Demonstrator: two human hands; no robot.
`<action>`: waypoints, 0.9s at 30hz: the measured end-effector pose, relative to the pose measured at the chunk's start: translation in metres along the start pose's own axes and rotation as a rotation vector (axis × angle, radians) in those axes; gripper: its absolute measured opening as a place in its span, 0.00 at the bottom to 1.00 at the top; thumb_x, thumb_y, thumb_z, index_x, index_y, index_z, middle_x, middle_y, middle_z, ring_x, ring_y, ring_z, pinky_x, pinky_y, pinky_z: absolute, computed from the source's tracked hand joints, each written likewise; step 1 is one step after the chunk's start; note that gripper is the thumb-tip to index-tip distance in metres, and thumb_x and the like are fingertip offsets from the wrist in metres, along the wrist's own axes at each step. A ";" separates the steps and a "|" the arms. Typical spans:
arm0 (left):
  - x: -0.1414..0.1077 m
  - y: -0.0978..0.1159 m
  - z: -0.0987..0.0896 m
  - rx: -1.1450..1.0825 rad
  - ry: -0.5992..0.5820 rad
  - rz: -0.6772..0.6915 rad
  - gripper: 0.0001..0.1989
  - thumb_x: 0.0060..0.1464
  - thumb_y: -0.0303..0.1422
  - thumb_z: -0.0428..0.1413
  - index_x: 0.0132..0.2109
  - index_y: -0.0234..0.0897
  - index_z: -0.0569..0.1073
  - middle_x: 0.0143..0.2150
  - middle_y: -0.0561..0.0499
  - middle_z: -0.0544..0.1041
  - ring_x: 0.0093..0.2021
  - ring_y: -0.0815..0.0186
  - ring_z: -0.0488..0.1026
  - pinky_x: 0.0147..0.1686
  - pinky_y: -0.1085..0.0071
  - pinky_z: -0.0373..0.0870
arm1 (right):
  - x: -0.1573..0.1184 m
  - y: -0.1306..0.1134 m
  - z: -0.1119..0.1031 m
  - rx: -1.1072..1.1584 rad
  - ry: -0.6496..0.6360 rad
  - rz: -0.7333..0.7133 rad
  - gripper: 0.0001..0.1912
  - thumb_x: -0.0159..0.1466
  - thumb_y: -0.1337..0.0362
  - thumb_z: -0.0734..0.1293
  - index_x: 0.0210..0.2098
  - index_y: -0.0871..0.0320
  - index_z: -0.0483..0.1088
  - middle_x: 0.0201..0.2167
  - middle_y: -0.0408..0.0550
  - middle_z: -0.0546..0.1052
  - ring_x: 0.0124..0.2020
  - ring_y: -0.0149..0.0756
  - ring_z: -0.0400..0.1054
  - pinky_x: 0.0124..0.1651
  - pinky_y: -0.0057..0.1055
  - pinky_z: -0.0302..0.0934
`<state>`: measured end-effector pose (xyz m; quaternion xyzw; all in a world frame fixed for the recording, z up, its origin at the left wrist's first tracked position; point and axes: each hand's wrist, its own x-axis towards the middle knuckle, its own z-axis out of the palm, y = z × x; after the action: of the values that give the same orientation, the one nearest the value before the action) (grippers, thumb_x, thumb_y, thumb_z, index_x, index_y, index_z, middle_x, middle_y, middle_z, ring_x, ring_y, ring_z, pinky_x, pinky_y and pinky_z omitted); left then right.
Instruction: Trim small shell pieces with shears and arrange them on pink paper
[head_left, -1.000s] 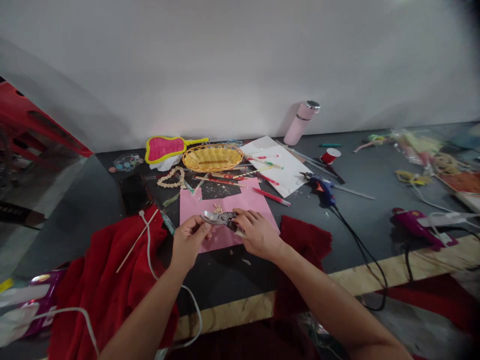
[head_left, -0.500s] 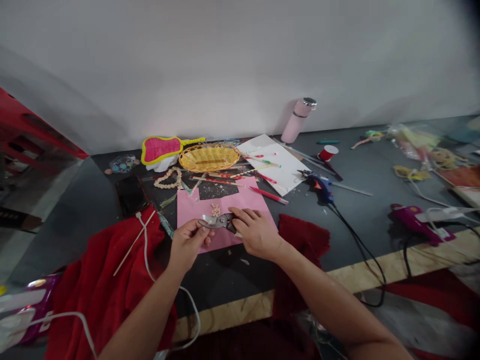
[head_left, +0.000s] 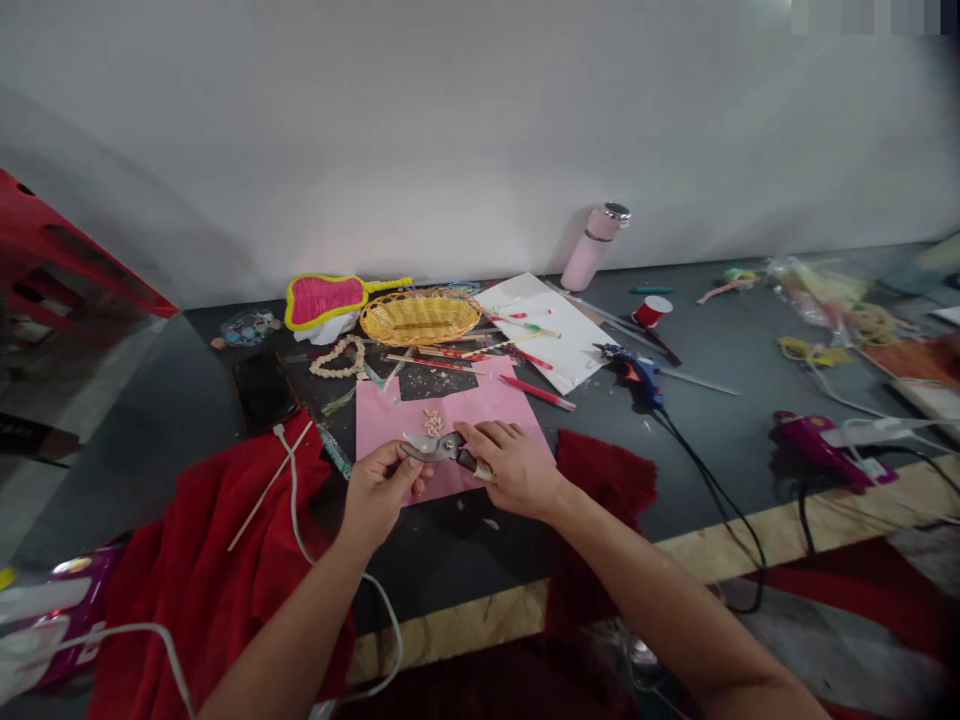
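My right hand [head_left: 517,468] is wrapped round the handles of a pair of pruning shears [head_left: 451,446], whose blades point left. My left hand [head_left: 384,490] is closed in a pinch right at the blade tips; what lies between its fingers is too small to make out. Both hands are above a pink sheet of paper [head_left: 375,425] with a notch cut in its far edge. Just beyond the blades, a small heap of pale cut pieces [head_left: 432,422] rests on the sheet. A heart-shaped ring of similar pale pieces [head_left: 337,371] lies farther left.
Behind the sheet are a wicker basket [head_left: 420,318], scattered sticks and a red pen [head_left: 538,393]. Rightward lie white paper [head_left: 555,310], a blue glue gun [head_left: 636,370] with its cord, a thread spool [head_left: 652,311] and a pink flask [head_left: 595,247]. Red cloth [head_left: 225,520] and a phone [head_left: 264,388] are left.
The shears' blades look a little farther apart, and the right hand's grip on the handles has shifted slightly. My left hand stays pinched at the tips.
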<state>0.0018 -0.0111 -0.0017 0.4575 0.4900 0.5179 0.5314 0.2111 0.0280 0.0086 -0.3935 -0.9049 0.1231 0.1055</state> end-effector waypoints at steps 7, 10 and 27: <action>0.001 -0.002 0.001 -0.029 0.017 -0.031 0.09 0.52 0.35 0.58 0.29 0.33 0.73 0.24 0.52 0.74 0.21 0.74 0.66 0.23 0.76 0.63 | -0.001 -0.002 0.001 -0.005 -0.008 0.033 0.35 0.54 0.73 0.61 0.61 0.59 0.51 0.49 0.55 0.68 0.48 0.42 0.62 0.50 0.38 0.56; 0.001 -0.002 0.002 -0.036 0.032 -0.043 0.09 0.51 0.35 0.58 0.29 0.33 0.73 0.24 0.52 0.74 0.21 0.73 0.66 0.23 0.76 0.63 | 0.000 -0.002 0.001 -0.017 -0.007 0.039 0.34 0.56 0.73 0.61 0.61 0.59 0.51 0.49 0.55 0.68 0.48 0.42 0.62 0.50 0.38 0.56; 0.005 -0.004 0.001 0.060 0.086 0.011 0.07 0.51 0.33 0.58 0.29 0.34 0.73 0.24 0.53 0.73 0.24 0.72 0.66 0.26 0.76 0.63 | 0.001 -0.003 -0.002 -0.185 -0.018 -0.016 0.16 0.61 0.68 0.60 0.48 0.58 0.64 0.61 0.54 0.59 0.49 0.46 0.61 0.47 0.42 0.55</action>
<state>0.0034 -0.0066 -0.0056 0.4534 0.5250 0.5251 0.4931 0.2089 0.0275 0.0110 -0.3931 -0.9165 0.0416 0.0615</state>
